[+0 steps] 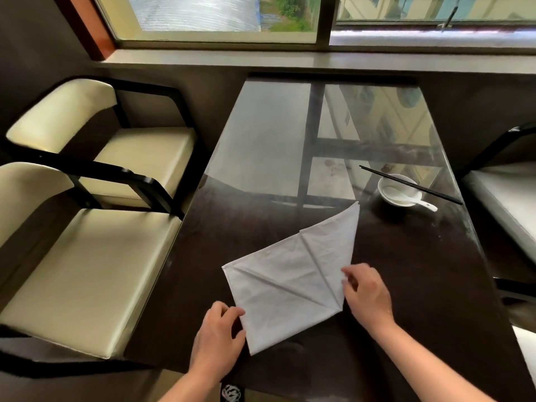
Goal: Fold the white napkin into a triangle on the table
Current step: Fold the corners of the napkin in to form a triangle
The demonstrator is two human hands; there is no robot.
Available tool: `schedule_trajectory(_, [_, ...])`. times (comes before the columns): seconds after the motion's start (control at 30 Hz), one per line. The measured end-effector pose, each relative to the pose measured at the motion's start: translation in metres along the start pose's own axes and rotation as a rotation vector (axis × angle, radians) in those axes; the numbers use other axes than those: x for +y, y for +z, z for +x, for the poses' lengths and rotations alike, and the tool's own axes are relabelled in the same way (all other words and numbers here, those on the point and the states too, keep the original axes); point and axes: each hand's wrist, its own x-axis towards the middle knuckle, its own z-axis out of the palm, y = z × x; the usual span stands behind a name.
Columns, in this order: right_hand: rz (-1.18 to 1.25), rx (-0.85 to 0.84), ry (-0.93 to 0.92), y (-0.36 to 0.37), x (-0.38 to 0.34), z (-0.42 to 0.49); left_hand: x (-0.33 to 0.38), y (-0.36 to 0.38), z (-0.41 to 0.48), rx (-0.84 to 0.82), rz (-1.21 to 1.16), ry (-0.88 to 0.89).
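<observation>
Seated at a window-side table, I have two cream-cushioned chairs with black frames (pixel 95 216) standing empty at my far left, drawn up to the edge of the dark, glossy glass-topped table (pixel 420 271). Next comes my left hand (pixel 218 333), fingers curled and pinching the near-left edge of the white cloth napkin (pixel 293 274), close to its lowest corner. That napkin lies flat on the table directly before me, creased along two diagonal lines, one long corner stretching up and to the right while its blunt end sits toward me. My right hand (pixel 367 294) rests at the napkin's right corner, fingers bent over the cloth's edge; whether they grip it or merely press on it I cannot tell. Farther right and beyond the napkin's tip, well apart from both hands, sits a small white ceramic bowl (pixel 399 189) holding a white ceramic soup spoon (pixel 412 197), with a pair of black chopsticks (pixel 410 184) laid across its rim.
</observation>
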Motion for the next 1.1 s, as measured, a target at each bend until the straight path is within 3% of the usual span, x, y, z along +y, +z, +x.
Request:
schedule_trajectory(0.07, [-0.09,-0.062,-0.17,0.004,-0.005,-0.034,-0.006,-0.006,0.011,0.007,0.073,0.119])
schedule_trajectory(0.17, [-0.184,-0.152,-0.361,0.01,-0.012,-0.065,-0.006,-0.016,0.037,0.001,0.081,0.128])
schedule_trajectory(0.3, [-0.24,-0.231,-0.437,0.016,-0.022,-0.074,0.003,-0.025,0.074,-0.089,0.1,0.034])
schedule_trajectory(0.43, [-0.231,-0.27,-0.538,0.026,-0.035,-0.082,0.003,-0.023,0.092,-0.189,0.248,0.077])
schedule_trajectory(0.63, [-0.231,-0.311,-0.646,0.043,-0.053,-0.088,-0.035,-0.015,0.072,-0.209,0.548,0.22])
schedule_trajectory(0.83, [-0.272,-0.366,-0.83,0.057,-0.062,-0.093,-0.057,-0.017,0.056,-0.252,0.6,0.225])
schedule_trajectory(1.1, [-0.22,-0.144,-0.942,0.068,-0.064,-0.094,-0.052,-0.021,0.052,-0.275,0.553,0.205])
